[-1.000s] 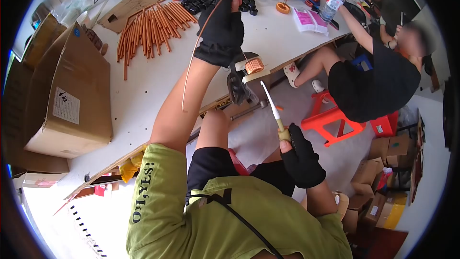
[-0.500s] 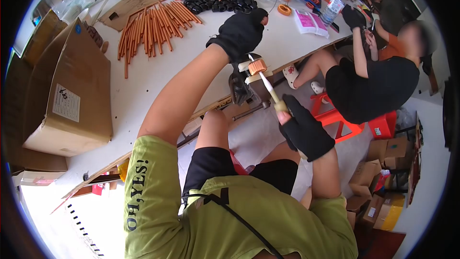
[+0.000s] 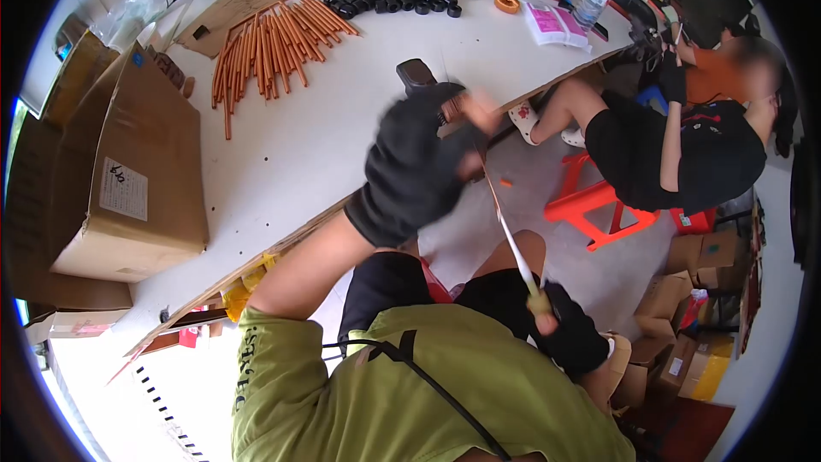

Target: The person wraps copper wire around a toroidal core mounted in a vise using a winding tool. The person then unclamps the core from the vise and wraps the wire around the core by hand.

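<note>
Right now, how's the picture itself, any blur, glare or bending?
Head view: the left hand is smeared by blur, while the copper-coloured rods look sharper; head view, lower left: a bright patch below the table is washed out nearly white; head view, edges: dark, rounded borders, with strong wide-angle distortion likely.

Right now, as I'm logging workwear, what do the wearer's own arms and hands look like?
The left hand and right hand wear black gloves that leave parts of the fingers bare. The sleeves are short and green; the left one bears dark lettering.
</note>
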